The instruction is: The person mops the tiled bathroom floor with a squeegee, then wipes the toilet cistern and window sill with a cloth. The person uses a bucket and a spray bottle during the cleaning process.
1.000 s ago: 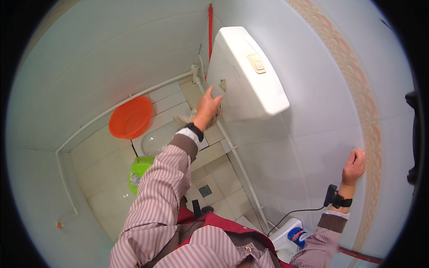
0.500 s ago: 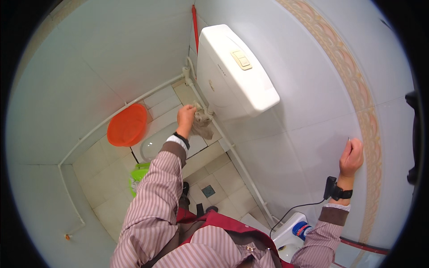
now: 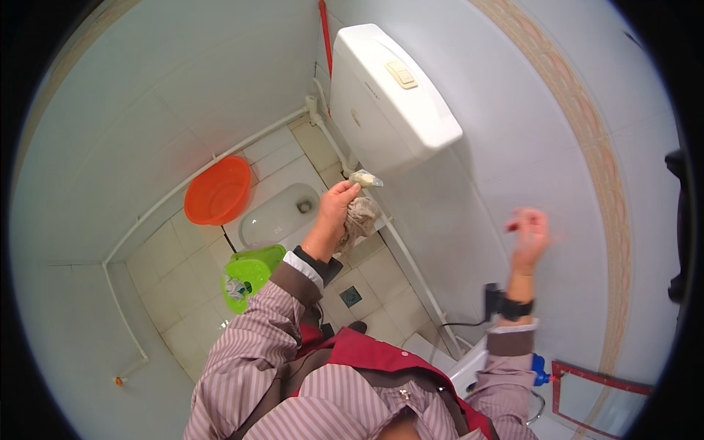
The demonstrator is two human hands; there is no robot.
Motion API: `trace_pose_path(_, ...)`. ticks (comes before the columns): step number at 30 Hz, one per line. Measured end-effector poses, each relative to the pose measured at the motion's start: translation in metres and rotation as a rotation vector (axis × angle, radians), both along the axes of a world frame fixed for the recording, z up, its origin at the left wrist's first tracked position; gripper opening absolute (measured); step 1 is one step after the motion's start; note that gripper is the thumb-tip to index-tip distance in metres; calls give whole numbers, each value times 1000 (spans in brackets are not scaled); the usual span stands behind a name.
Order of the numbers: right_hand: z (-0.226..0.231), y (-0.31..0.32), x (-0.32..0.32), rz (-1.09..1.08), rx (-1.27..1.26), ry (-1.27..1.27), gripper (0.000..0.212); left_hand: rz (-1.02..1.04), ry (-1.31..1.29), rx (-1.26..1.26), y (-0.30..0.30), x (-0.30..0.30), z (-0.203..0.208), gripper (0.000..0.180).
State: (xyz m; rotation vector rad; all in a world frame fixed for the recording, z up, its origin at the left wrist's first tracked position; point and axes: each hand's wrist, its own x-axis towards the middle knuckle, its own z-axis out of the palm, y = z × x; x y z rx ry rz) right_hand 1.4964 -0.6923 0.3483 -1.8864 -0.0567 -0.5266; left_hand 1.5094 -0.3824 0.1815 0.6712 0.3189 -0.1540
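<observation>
1. Small scrap [image 3: 364,179]: it is showing off-white and lumpy, its right end turning bluish-grey.
2. Cloth [image 3: 361,218]: it is hanging in crumpled, greyish-beige folds.
3. Below, a pale tiled floor [image 3: 167,293] is surrounding a white squat pan [image 3: 275,218]; an orange basin [image 3: 218,192] is sitting just left of the pan, and a green container [image 3: 260,265] is standing nearer me.
4. A white cistern [image 3: 400,99] is hanging on the tiled wall [image 3: 506,147], beyond the scrap.
5. My left hand [image 3: 336,213] is pinching the scrap, thumb and fingertips closing on its near end; the far end is sticking out toward the wall.
6. The cloth is trailing beside those fingers, on their right; my grip on it is staying hidden.
7. My right hand [image 3: 531,238] is hovering near the wall, fingers partly curling; it is blurring, so I cannot tell whether it is holding anything.
</observation>
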Motion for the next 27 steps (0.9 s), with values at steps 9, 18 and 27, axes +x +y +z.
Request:
trace_pose_path(9,-132,97,-44,173,998,727,16,-186,-42,-172,-38,-48,26,17)
trace_pose_path(18,-131,143,-58,302,609,659,20,104,12,7,-62,-50,29,14)
trace_pose_path(27,-134,145,-42,190,862,652,11,182,-28,-122,-56,-46,33,12)
